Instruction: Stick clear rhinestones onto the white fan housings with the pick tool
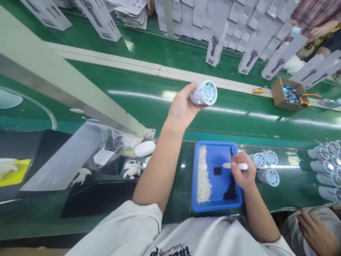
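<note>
The left hand (182,108) has its grip curved partly open around a pale blue cylinder (209,92), raised on the far side of the blue tray (217,193). The right hand (243,174) pinches a white pen-like tool (243,166) nearly closed, over the tray's right side near black pieces (229,193). This looks like a tool-positioning step; moving the tip among loose pieces would call for fine control.
</note>
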`<action>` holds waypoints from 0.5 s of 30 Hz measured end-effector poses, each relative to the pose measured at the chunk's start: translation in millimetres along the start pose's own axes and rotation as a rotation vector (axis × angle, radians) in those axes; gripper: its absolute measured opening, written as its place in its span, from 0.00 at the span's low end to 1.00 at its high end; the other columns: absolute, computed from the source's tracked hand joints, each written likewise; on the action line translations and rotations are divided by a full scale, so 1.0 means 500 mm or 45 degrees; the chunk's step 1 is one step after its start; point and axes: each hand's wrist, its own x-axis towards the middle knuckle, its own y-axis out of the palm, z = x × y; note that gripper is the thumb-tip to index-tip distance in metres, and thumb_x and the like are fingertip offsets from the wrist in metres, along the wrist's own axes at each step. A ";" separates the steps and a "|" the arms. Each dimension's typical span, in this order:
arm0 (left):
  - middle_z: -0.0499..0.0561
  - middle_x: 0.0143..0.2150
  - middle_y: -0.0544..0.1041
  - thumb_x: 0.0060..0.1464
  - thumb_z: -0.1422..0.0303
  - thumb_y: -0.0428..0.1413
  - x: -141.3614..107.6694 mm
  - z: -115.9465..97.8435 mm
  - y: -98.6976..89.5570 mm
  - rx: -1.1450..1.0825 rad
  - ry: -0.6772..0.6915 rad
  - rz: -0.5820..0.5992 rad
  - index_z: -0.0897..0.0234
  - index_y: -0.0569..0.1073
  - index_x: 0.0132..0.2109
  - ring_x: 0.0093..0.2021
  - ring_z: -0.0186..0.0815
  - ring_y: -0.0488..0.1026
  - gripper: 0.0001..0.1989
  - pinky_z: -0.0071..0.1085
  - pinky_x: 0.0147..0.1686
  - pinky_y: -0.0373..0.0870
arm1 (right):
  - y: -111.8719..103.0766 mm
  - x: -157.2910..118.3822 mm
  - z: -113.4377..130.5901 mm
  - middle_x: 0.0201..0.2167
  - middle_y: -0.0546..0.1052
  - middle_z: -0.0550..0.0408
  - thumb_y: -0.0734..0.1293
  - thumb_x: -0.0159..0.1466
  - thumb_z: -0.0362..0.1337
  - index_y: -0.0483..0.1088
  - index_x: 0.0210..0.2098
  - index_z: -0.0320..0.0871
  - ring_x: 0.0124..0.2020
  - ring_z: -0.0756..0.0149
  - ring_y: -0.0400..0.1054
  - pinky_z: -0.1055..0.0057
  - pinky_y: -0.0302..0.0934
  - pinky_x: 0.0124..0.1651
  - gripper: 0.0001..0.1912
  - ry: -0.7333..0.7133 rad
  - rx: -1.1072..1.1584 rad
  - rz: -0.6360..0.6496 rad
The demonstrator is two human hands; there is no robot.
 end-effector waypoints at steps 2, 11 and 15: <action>0.52 0.38 0.72 0.64 0.69 0.51 0.004 0.013 0.011 -0.175 -0.139 -0.081 0.71 0.66 0.41 0.35 0.31 0.72 0.07 0.29 0.34 0.73 | 0.005 0.003 0.008 0.28 0.68 0.57 0.66 0.65 0.27 0.60 0.36 0.41 0.30 0.74 0.63 0.76 0.61 0.32 0.08 -0.026 0.025 0.232; 0.46 0.27 0.69 0.63 0.77 0.53 -0.040 0.072 0.065 0.214 -0.344 0.157 0.75 0.68 0.34 0.26 0.24 0.67 0.08 0.19 0.24 0.66 | 0.004 -0.017 -0.009 0.52 0.68 0.47 0.60 0.66 0.19 0.68 0.58 0.45 0.52 0.66 0.71 0.68 0.71 0.53 0.25 0.065 0.267 -0.408; 0.47 0.30 0.69 0.63 0.75 0.53 -0.059 0.084 0.080 0.476 -0.281 0.245 0.75 0.69 0.37 0.29 0.23 0.66 0.06 0.19 0.28 0.67 | 0.005 -0.013 -0.003 0.57 0.68 0.50 0.57 0.66 0.17 0.67 0.62 0.49 0.52 0.69 0.72 0.72 0.69 0.57 0.31 0.109 0.321 -0.493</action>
